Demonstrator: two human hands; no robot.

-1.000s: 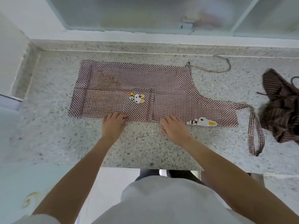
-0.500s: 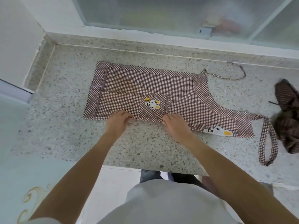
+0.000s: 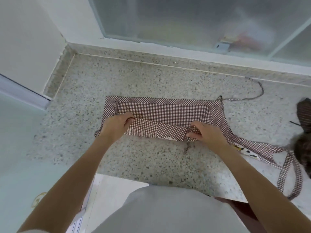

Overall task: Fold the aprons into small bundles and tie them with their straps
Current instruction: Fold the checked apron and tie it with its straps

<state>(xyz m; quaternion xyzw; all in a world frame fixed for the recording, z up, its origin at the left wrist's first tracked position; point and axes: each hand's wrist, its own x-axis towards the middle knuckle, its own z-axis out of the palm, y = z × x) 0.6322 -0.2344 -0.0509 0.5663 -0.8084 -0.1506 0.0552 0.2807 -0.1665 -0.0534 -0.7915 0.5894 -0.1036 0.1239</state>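
A: What step is happening?
B: Both hands are lifting the near edge of the checked apron (image 3: 161,110), lying mid-countertop (image 3: 84,148), folding it toward twelve o'clock. The left hand (image 3: 116,126) and right hand (image 3: 207,133) are each pinching cloth.
A: Next?
B: Probably laying the fold flat; the neck strap (image 3: 286,170) is trailing at four o'clock.

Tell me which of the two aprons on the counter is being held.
The checked apron, spread flat mid-counter; both hands grip its near edge. The dark striped apron lies crumpled and untouched at the right.
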